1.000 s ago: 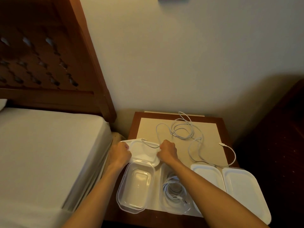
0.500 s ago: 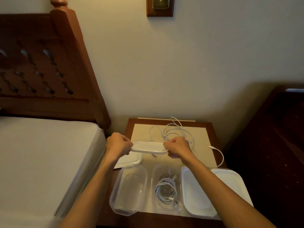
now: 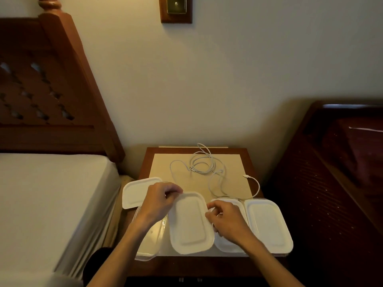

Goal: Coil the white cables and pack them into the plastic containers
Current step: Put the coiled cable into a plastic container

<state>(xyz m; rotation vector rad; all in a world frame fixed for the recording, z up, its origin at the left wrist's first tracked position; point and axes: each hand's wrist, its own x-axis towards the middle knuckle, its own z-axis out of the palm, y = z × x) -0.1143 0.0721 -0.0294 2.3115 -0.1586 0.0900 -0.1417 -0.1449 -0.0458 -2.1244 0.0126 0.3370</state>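
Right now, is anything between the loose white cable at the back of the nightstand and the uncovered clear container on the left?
Partly. The loose cable lies untouched behind. The left hand and forearm cross over the open container, and a spare lid lies just behind it.

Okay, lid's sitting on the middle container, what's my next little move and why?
Probably press the lid down along its edges to seat it: both the left hand and right hand hold its sides, and it lies over the container. Then turn to the loose cable.
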